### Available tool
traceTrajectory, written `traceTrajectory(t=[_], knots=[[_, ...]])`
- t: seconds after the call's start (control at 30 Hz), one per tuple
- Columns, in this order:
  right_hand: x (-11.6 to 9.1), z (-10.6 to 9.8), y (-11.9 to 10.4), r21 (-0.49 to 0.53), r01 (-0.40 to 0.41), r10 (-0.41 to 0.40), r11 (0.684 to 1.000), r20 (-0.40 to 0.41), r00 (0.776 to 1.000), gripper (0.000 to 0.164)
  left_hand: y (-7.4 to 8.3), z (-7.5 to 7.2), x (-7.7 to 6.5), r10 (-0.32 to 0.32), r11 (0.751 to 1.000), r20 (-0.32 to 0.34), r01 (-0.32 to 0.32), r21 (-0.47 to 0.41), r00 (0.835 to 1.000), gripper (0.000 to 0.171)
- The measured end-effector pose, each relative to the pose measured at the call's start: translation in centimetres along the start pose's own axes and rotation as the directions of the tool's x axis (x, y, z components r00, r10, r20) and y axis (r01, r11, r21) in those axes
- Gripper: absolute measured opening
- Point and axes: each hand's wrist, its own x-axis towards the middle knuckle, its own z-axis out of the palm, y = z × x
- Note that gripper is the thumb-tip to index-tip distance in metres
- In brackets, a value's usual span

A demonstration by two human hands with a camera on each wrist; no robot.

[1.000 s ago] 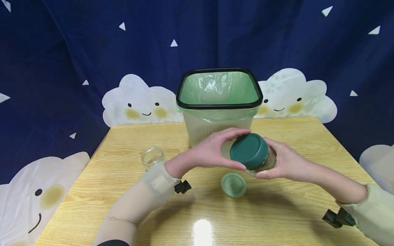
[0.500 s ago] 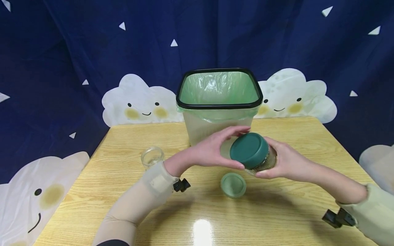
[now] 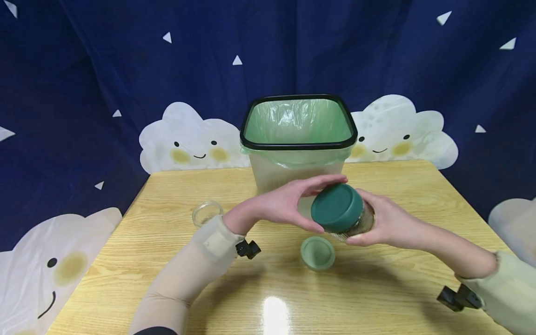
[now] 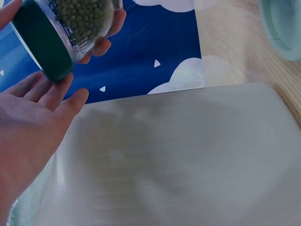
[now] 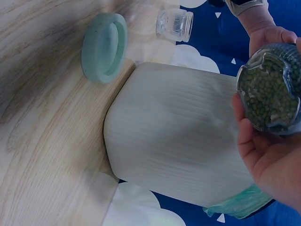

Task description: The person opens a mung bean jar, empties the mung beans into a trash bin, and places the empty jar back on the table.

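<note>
A glass jar (image 5: 268, 92) full of small green beans is held tilted above the table, its dark green lid (image 3: 337, 207) facing left. My right hand (image 3: 389, 218) grips the jar's body from the right. On the other side, my left hand (image 3: 278, 203) spans the lid, thumb at its lower edge and fingers at the top edge. In the left wrist view, its fingertips touch the lid's side (image 4: 44, 40). Below the jar, a pale green round lid (image 3: 317, 253) lies on the table.
Behind the hands stands a whitish bin (image 3: 295, 163) with a black rim and a green bag lining. A small clear glass jar (image 3: 205, 211), lidless, stands at the left behind my forearm. The wooden table (image 3: 234, 302) ends at a blue curtain with clouds.
My left hand has turned slightly around the dark green lid: fingertips shift right along the top, thumb shifts left below. The jar moves a little left; my right hand keeps its grip.
</note>
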Motion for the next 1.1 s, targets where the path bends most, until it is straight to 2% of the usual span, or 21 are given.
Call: traceTrajectory(t=[0.13, 0.33, 0.43, 0.53, 0.67, 0.87, 1.1], knots=[[-0.1, 0.1, 0.1, -0.004, 0.003, -0.003, 1.000, 0.004, 1.000, 0.079, 0.0, 0.2, 0.0, -0.020, 1.000, -0.012, 0.020, 0.015, 1.000, 0.092], [-0.2, 0.1, 0.2, -0.013, 0.003, -0.003, 1.000, -0.004, 1.000, 0.079, 0.1, 0.7, -0.3, -0.073, 0.991, -0.101, 0.083, 0.107, 0.992, 0.089], [-0.2, 0.0, 0.2, -0.017, 0.000, 0.000, 1.000, -0.009, 1.000, 0.078, 0.2, 1.1, -0.4, -0.103, 0.975, -0.156, 0.130, 0.179, 0.982, 0.088], [-0.2, 0.0, 0.2, -0.014, -0.001, 0.001, 1.000, -0.008, 1.000, 0.078, 0.2, 1.4, -0.4, -0.117, 0.947, -0.196, 0.169, 0.275, 0.974, 0.086], [-0.2, -0.1, 0.2, 0.008, -0.006, 0.006, 1.000, -0.007, 1.000, 0.079, 0.2, 1.6, -0.3, -0.112, 0.920, -0.213, 0.183, 0.347, 0.971, 0.085], [-0.2, -0.3, 0.3, 0.005, -0.008, 0.008, 1.000, -0.020, 1.000, 0.080, 0.2, 1.3, -0.2, -0.105, 0.934, -0.161, 0.152, 0.322, 0.981, 0.094], [-0.2, -0.4, 0.1, -0.007, 0.011, -0.012, 1.000, -0.024, 1.000, 0.080, 0.0, 0.6, -0.1, -0.056, 0.985, -0.099, 0.072, 0.157, 0.993, 0.097]])
